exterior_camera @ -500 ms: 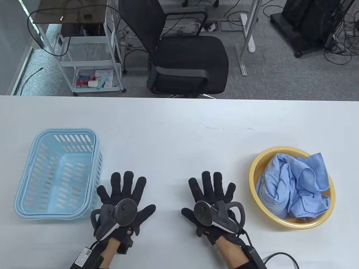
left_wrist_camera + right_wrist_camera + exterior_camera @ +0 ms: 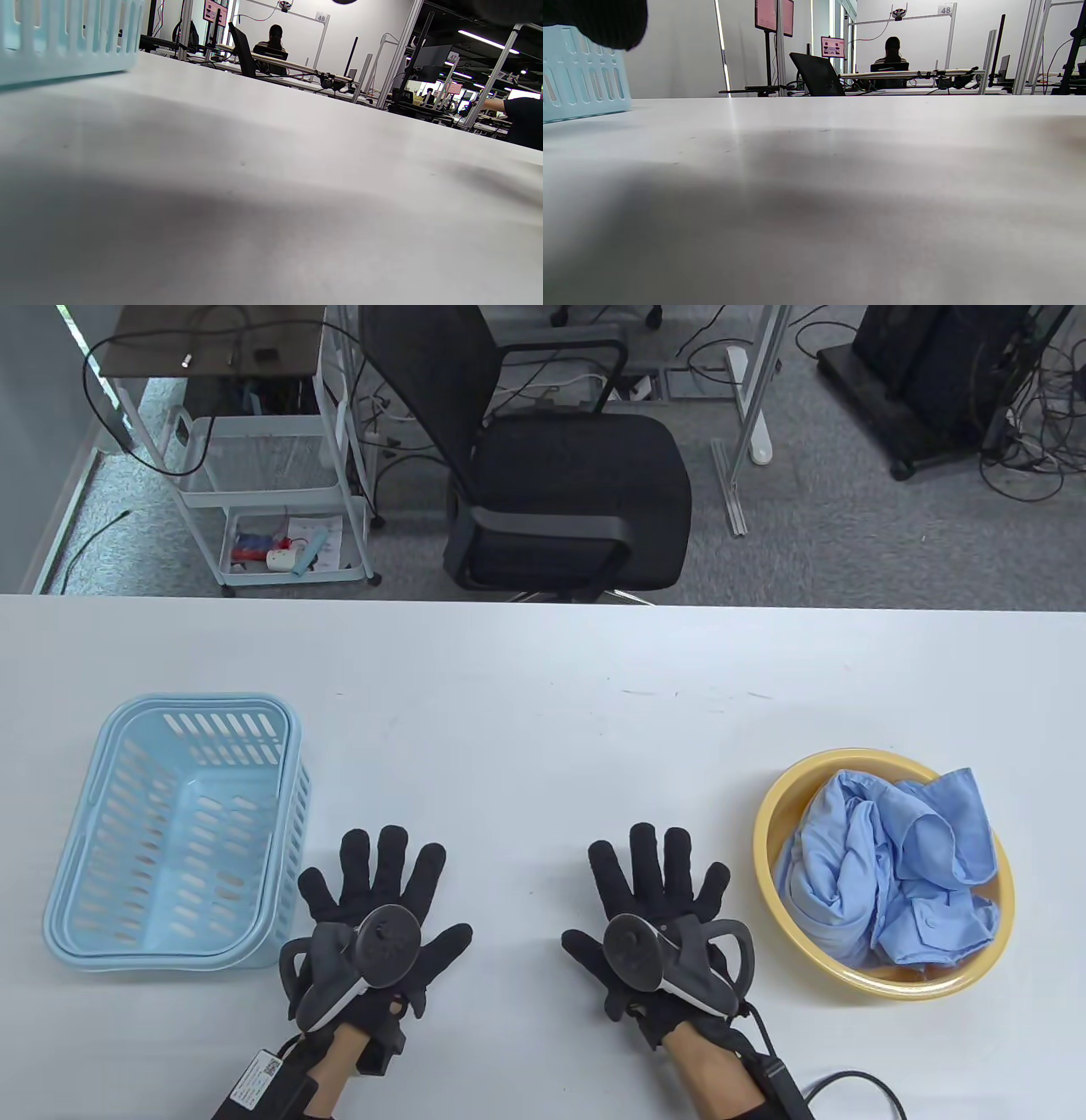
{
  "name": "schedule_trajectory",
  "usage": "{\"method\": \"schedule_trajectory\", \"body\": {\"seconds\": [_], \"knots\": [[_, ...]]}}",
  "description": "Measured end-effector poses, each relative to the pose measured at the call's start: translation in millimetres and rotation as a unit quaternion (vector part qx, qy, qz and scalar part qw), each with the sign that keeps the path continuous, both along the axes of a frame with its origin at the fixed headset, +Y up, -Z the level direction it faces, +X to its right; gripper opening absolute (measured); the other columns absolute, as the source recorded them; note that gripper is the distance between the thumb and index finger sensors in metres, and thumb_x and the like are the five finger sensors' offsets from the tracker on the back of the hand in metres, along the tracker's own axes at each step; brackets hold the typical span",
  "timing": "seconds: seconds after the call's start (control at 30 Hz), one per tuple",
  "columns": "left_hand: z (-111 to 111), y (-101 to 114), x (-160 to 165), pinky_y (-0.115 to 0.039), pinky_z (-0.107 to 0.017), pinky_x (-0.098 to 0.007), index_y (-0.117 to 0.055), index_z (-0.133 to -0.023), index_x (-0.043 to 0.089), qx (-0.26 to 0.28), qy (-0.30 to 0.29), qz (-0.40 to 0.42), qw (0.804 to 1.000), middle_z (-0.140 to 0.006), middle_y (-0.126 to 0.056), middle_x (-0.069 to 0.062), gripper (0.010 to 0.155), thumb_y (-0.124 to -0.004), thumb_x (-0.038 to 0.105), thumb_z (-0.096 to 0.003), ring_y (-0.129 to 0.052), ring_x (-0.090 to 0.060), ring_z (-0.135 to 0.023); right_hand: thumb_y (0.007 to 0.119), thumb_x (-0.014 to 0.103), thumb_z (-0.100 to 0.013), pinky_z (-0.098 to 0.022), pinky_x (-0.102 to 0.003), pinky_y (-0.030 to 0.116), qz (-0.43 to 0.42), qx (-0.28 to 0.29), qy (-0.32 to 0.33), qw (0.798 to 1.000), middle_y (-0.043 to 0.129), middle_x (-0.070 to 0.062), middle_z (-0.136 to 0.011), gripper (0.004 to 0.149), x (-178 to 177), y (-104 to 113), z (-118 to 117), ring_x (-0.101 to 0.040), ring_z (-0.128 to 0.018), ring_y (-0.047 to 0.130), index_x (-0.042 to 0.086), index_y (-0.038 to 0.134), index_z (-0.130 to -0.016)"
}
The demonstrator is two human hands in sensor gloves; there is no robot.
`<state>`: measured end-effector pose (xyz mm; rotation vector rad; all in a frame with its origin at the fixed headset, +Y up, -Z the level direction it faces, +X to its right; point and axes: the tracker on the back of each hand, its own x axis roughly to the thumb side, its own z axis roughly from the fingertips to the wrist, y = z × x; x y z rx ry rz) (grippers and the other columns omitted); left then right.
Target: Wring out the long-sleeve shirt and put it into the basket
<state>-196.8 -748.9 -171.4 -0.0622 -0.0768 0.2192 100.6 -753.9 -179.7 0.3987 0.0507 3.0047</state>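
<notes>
A crumpled light-blue long-sleeve shirt lies bunched in a yellow basin at the right of the table view. A pale blue slotted basket stands with nothing in it at the left; its wall also shows in the left wrist view and the right wrist view. My left hand lies flat on the white table just right of the basket, fingers spread, holding nothing. My right hand is flat with fingers spread, a short way left of the basin and apart from it.
The white table stretches wide behind both hands. Beyond its far edge stand a black office chair and a white wire cart. A person sits at a distant desk in the wrist views.
My right hand has slid a little to the right, toward the basin. The left hand has barely shifted. Shirt, basin and basket stay where they were.
</notes>
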Motion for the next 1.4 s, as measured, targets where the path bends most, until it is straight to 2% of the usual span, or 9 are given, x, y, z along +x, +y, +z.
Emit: {"method": "schedule_trajectory", "body": {"seconds": [0.4, 0.57, 0.83, 1.03, 1.23, 1.4], "knots": [[1.4, 1.9, -2.9, -0.019, -0.074, -0.077, -0.034, -0.113, 0.048, 0.007, 0.005, 0.015, 1.000, -0.121, -0.011, 0.008, 0.094, -0.059, 0.087, -0.0322, -0.009, -0.036, -0.117, 0.069, 0.076, -0.050, -0.059, -0.088, 0.021, -0.011, -0.002, -0.005, 1.000, -0.004, -0.019, -0.114, 0.099, 1.3, 1.5, 0.9, -0.056, -0.102, 0.004, 0.026, 0.012, -0.113], [3.3, 3.8, -6.0, -0.020, -0.074, -0.076, -0.035, -0.113, 0.047, 0.012, 0.010, 0.025, 1.000, -0.121, -0.012, 0.008, 0.093, -0.060, 0.086, -0.0330, -0.010, -0.036, -0.117, 0.070, 0.076, -0.050, -0.059, -0.088, 0.025, -0.022, 0.010, -0.007, 1.000, -0.002, -0.019, -0.114, 0.098, 2.2, 9.5, 2.4, -0.056, -0.102, 0.007, 0.026, 0.013, -0.113], [4.3, 4.4, -7.1, -0.021, -0.074, -0.077, -0.034, -0.114, 0.046, 0.013, 0.011, 0.026, 1.000, -0.121, -0.012, 0.007, 0.095, -0.060, 0.087, -0.0329, -0.010, -0.037, -0.117, 0.071, 0.075, -0.051, -0.060, -0.089, 0.032, -0.040, 0.023, -0.015, 0.999, 0.002, -0.021, -0.115, 0.098, 3.7, 31.2, 6.8, -0.057, -0.104, 0.013, 0.025, 0.014, -0.114], [3.9, 5.3, -9.0, -0.020, -0.072, -0.078, -0.031, -0.115, 0.045, 0.007, 0.013, 0.024, 1.000, -0.121, -0.010, 0.005, 0.098, -0.061, 0.089, -0.0317, -0.009, -0.038, -0.116, 0.071, 0.075, -0.051, -0.061, -0.089, 0.037, -0.052, 0.026, -0.038, 0.998, 0.002, -0.021, -0.116, 0.099, 14.2, 56.2, 9.0, -0.057, -0.104, 0.015, 0.026, 0.013, -0.114], [2.4, 5.3, -10.3, -0.019, -0.070, -0.080, -0.029, -0.115, 0.044, -0.001, 0.014, 0.027, 1.000, -0.120, -0.006, 0.004, 0.102, -0.061, 0.091, -0.0306, -0.006, -0.040, -0.115, 0.072, 0.075, -0.051, -0.060, -0.088, 0.043, -0.058, 0.055, -0.076, 0.994, 0.005, -0.021, -0.117, 0.099, 41.3, 88.2, 11.7, -0.057, -0.105, 0.019, 0.026, 0.015, -0.115], [2.1, 5.8, -10.4, -0.019, -0.070, -0.080, -0.028, -0.115, 0.044, -0.006, 0.012, 0.023, 1.000, -0.120, -0.005, 0.003, 0.103, -0.060, 0.092, -0.0299, -0.006, -0.041, -0.114, 0.074, 0.074, -0.051, -0.060, -0.088, 0.045, -0.075, 0.057, -0.122, 0.988, 0.006, -0.022, -0.117, 0.100, 73.4, 108.2, 6.5, -0.058, -0.105, 0.020, 0.025, 0.014, -0.115]]}}
